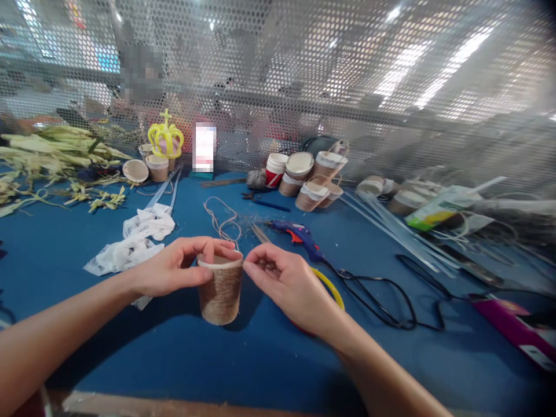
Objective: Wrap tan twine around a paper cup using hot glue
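A paper cup [220, 295] wrapped in brown twine stands upright on the blue table in front of me, its white rim showing above the windings. My left hand [186, 263] grips it from the left, thumb on the outer wall and fingers over the rim. Close by the right side of the rim, my right hand [280, 278] is closed in a pinch on what looks like the twine; the pinched strand itself is too fine to see clearly. Loose twine [226, 217] lies in loops behind the cup and runs down to its rim.
A blue glue gun [299, 234] with a black cable [377, 284] lies beyond my right hand, beside scissors [260, 233]. Crumpled white plastic [145, 237] is at left. Several cups [310, 179], clear sticks [399, 231] and corn husks [56, 150] line the back, before a perforated metal screen [278, 69].
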Available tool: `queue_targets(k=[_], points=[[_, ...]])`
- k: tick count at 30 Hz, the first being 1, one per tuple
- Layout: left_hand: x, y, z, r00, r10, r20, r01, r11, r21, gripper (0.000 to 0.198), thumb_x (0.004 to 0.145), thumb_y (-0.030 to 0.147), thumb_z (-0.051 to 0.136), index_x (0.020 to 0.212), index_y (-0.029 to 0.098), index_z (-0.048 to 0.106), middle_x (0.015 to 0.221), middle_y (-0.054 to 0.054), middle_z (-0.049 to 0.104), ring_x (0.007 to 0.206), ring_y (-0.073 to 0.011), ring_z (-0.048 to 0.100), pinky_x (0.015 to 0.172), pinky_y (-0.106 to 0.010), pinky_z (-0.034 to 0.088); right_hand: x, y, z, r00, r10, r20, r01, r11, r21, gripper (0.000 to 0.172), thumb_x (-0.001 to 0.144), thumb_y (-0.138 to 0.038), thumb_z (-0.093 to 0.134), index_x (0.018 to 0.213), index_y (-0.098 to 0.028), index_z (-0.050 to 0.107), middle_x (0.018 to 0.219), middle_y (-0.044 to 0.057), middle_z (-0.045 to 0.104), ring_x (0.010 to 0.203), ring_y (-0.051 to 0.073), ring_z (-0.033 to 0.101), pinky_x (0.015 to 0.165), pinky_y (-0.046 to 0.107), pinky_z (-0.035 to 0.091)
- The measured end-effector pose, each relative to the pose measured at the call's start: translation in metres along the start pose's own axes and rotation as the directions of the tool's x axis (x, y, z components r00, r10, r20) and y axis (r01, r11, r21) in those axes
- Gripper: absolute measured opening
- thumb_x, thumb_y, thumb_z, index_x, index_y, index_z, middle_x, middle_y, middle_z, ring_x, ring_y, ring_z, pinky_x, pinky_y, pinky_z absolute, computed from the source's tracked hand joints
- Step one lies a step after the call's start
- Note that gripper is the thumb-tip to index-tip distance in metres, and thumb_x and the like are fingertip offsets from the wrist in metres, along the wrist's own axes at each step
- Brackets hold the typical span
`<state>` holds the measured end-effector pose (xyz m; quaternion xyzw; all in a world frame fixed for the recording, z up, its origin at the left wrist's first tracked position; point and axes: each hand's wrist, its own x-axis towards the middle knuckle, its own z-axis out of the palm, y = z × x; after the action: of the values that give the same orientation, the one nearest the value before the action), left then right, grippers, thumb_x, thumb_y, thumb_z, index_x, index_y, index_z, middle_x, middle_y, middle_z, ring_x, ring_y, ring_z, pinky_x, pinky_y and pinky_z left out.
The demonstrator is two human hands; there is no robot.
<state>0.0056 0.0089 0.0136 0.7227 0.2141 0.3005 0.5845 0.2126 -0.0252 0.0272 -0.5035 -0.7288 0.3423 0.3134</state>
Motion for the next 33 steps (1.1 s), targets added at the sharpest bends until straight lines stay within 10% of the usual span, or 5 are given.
queue_targets(k=[33], points=[[-0.0003, -0.0029, -0.0021, 0.996, -0.067, 0.065, 0.084, 0.945, -0.317, 0.018, 0.075, 0.024, 0.061, 0.068, 0.016, 0.047, 0.113, -0.013, 0.061, 0.123, -0.0277, 0.04, 0.095, -0.044, 0.033, -0.0031, -0.0066, -0.002, 0.996, 0.055, 0.068, -0.061, 0.994, 0.092, 0.007, 0.08, -0.022, 0.05, 0.075, -0.018, 0.049, 0.06, -0.005, 0.048, 0.054, 0.008, 0.042, 0.05, 0.02, 0.036]])
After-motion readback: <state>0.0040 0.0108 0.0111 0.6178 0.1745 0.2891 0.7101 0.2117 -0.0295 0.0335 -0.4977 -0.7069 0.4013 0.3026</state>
